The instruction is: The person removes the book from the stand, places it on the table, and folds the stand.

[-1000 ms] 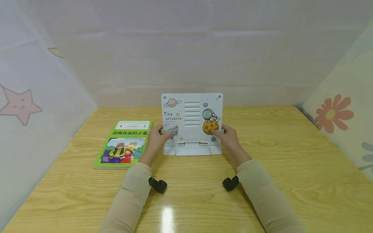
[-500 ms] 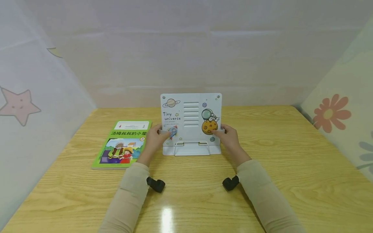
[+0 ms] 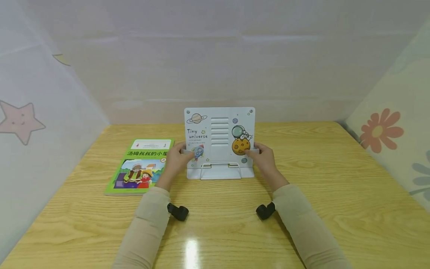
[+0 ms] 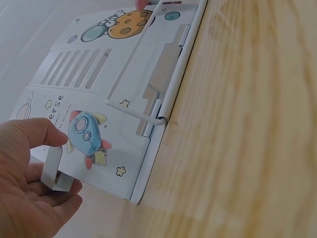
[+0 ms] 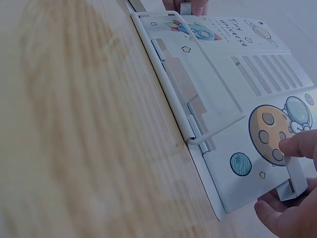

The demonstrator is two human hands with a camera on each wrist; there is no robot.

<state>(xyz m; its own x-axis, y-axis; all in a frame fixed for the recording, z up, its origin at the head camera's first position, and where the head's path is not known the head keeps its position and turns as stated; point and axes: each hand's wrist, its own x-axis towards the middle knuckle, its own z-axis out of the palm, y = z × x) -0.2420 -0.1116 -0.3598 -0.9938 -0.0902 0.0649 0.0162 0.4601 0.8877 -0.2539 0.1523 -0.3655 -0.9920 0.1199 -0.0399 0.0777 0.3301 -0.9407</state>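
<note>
Book stand upright at mid-table, its shelf holding nothing. Left hand pinches the stand's left side clip between thumb and fingers; right hand pinches the right clip likewise. A closed book lies flat just left of the stand.

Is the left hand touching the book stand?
Touching. The left wrist view shows the left hand pinching the side clip of the book stand, thumb on top and fingers beneath.
</note>
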